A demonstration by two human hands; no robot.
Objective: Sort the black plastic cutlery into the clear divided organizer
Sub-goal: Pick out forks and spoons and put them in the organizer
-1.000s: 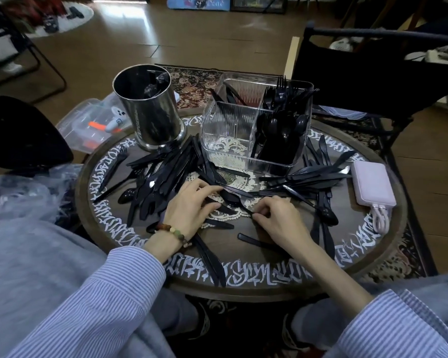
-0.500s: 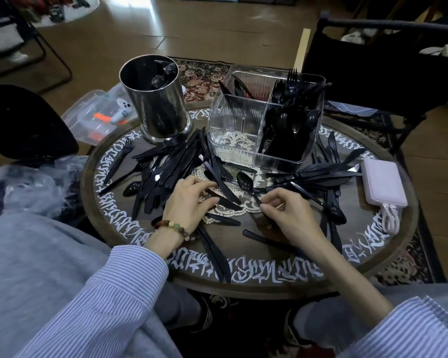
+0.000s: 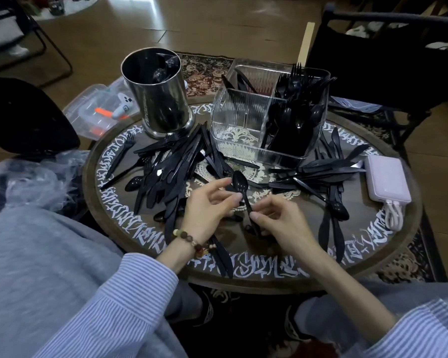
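One spoon (image 3: 239, 182) is in hand, lifted just in front of the clear divided organizer (image 3: 245, 130), so the step looks like the carry between picking from the heap and dropping into a compartment. Going left to right from that organizer: well to its left a clear lidded box (image 3: 93, 112) sits off the table edge holding a white and orange item I cannot identify; nearer, just left of the organizer, stands a steel cylinder (image 3: 161, 99) with a few dark pieces at its bottom, too dim to name. Between cylinder and organizer, spreading forward, lies the larger heap of loose cutlery (image 3: 171, 166), mostly knives with some forks and a spoon. The left hand (image 3: 204, 205) hovers in front of the organizer with fingers loosely spread, its fingertips close to the spoon's bowl, holding nothing that I can see. The right hand (image 3: 277, 220) pinches the spoon's handle between thumb and fingers. The organizer's front-left compartment looks empty, the back-left holds a few knives, and the right side is packed with forks behind and spoons in front. A second heap (image 3: 329, 171) lies to its right, then a pink power bank (image 3: 387, 179). Next, I judge, the spoon should go upright into the front-right section, threaded among the handles already crowding it.
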